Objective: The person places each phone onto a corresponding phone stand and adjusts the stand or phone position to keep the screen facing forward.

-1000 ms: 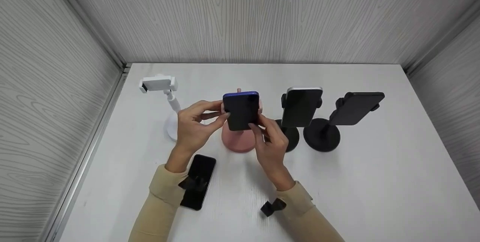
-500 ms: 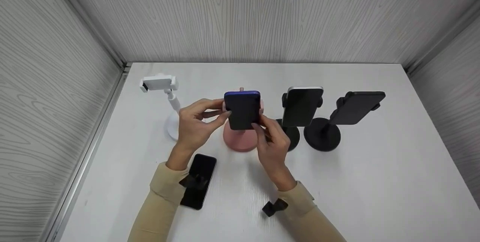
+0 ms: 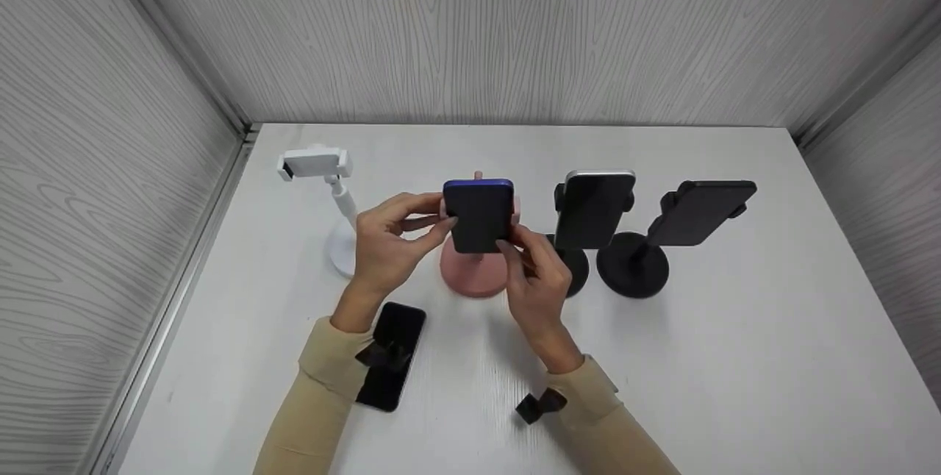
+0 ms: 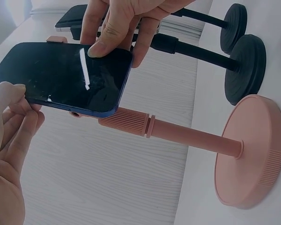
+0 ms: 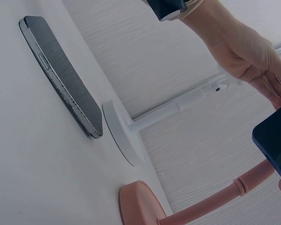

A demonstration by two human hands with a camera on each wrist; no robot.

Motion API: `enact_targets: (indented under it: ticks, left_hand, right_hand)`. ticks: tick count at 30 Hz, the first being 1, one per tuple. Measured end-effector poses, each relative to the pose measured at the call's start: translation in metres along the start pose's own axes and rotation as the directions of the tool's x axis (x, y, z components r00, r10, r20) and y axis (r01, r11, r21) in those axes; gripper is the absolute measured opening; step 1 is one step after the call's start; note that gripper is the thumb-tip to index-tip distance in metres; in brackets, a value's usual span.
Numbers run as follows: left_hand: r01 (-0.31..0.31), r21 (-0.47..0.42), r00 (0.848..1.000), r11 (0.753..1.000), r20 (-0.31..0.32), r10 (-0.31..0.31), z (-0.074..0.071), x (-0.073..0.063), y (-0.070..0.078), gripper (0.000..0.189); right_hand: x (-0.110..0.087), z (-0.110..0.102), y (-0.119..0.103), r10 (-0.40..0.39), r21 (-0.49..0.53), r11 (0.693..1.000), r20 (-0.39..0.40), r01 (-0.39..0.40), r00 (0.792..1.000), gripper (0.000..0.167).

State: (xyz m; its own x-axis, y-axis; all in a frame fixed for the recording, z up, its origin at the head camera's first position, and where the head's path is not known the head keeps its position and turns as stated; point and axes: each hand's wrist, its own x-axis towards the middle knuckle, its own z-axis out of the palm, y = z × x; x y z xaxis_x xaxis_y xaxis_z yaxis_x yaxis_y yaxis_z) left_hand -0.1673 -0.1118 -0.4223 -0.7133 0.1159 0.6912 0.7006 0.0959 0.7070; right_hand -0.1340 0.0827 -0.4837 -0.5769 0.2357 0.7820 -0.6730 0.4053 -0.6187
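A blue-edged smartphone sits in the clamp of a pink phone stand, its dark screen facing me. My left hand pinches the phone's left edge, with the thumb on the screen side and fingers at the clamp. On the lower right edge my right hand pinches the phone between thumb and fingers. In the left wrist view the pink clamp's arm shows at the phone's far edge, and the stand's round base rests on the table. Most of the clamp is hidden behind the phone.
To the left stands a white phone stand with nothing in its clamp. Two black stands at the right hold a silver-edged phone and a black phone. Another phone lies on the table by my left forearm.
The view has shifted very slightly. Both hands keep their pinch on the phone, which stays at the pink stand and looks a touch more upright.
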Motion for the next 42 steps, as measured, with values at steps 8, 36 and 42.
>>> enact_targets:
  ticks: [8,36,42]
  left_hand:
    - [-0.004,-0.018,1.000,1.000,-0.002,0.004,0.0033,0.0022,-0.0003,0.029]
    - [-0.014,-0.011,1.000,1.000,0.000,0.014,0.0053,0.0048,-0.0028,0.030]
    - [-0.010,-0.002,1.000,1.000,-0.006,0.010,0.0053,0.0041,-0.0031,0.031]
  right_hand:
    - [0.0011,-0.0008,0.0005,0.001,0.002,1.000,-0.017,-0.001,1.000,0.023]
    - [0.0026,-0.0010,0.0047,0.003,0.000,1.000,-0.015,-0.003,1.000,0.025]
    - [0.0002,-0.0014,0.0058,0.003,-0.002,1.000,-0.013,-0.003,1.000,0.027]
